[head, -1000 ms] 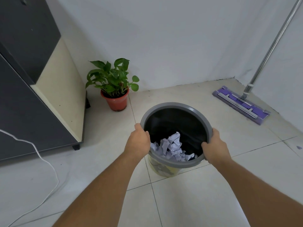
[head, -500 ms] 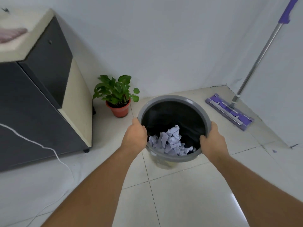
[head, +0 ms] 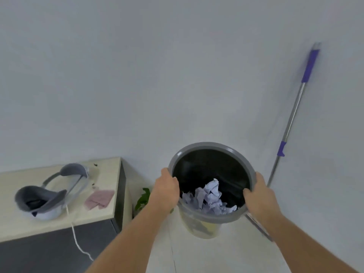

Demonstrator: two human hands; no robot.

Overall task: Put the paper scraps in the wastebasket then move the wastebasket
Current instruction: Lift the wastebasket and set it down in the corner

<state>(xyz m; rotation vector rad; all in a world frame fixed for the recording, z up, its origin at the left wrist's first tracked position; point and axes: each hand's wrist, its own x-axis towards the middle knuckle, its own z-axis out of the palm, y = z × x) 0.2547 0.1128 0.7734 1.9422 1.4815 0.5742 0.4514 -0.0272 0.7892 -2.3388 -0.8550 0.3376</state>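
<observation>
The wastebasket (head: 208,147) has a grey rim, a black liner and a pale translucent body. It is held up off the tiled floor, in front of the white wall. Crumpled pale-purple paper scraps (head: 209,196) lie piled inside it. My left hand (head: 166,191) grips the rim on its left side. My right hand (head: 260,193) grips the rim on its right side, fingers curled over the edge.
A cabinet (head: 59,219) with a beige top stands at the left, carrying a grey headset (head: 47,194), a pink cloth (head: 99,199) and a white cable (head: 75,236). Plant leaves (head: 142,200) show behind my left arm. A purple-handled mop (head: 291,119) leans in the right corner.
The wastebasket has risen from near the floor with both hands on its rim. My view has tilted up, showing the cabinet top and more wall; the plant is mostly hidden.
</observation>
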